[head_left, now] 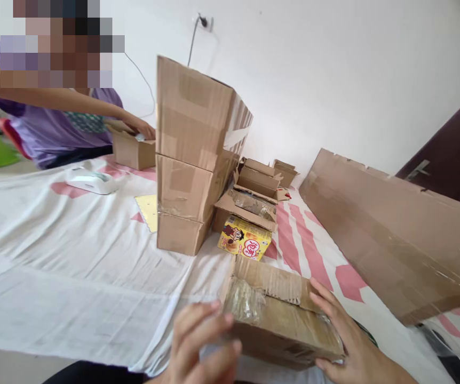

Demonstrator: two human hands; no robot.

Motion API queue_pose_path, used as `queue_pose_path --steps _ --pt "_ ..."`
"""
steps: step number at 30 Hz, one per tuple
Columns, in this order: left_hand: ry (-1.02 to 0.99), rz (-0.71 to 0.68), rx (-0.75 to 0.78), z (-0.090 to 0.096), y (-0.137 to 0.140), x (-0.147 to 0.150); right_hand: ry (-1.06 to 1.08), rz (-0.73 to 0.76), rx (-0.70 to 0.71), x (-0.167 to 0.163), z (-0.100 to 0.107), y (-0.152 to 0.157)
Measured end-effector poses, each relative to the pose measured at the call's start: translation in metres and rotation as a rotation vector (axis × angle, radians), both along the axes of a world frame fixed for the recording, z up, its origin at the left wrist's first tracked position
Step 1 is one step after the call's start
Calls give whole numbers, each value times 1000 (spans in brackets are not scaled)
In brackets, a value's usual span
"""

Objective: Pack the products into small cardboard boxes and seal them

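The left hand (204, 341), fingers loosely curled, is just left of the box (290, 320); whether it holds anything, I cannot tell. The box lies between both hands, its right end clasped by the right hand (344, 333).

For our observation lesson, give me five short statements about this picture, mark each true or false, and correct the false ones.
1. The right hand holds one end of the taped box. True.
2. The tall stack is three cardboard boxes high. True.
3. The yellow box sits on top of the tall stack. False: the yellow box sits low down, just beyond the taped box.
4. The left hand lies flat on the cloth. False: the left hand is raised and curled beside the taped box.
5. A co-worker's hand is at a small open box. True.
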State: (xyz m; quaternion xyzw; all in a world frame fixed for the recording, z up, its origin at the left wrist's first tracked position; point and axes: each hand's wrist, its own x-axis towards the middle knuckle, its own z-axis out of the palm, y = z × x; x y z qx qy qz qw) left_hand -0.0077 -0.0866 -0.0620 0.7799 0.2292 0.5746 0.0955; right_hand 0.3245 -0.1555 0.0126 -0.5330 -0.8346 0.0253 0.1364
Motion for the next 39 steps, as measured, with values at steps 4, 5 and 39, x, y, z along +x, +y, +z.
queue_pose_path --steps 4,5,39 --pt "-8 -72 -40 19 30 2 190 -103 16 28 -7 -20" --pt "17 -97 -35 20 35 4 246 -158 40 36 -12 -22" --pt "54 -75 163 12 44 15 -311 147 527 -69 75 50"
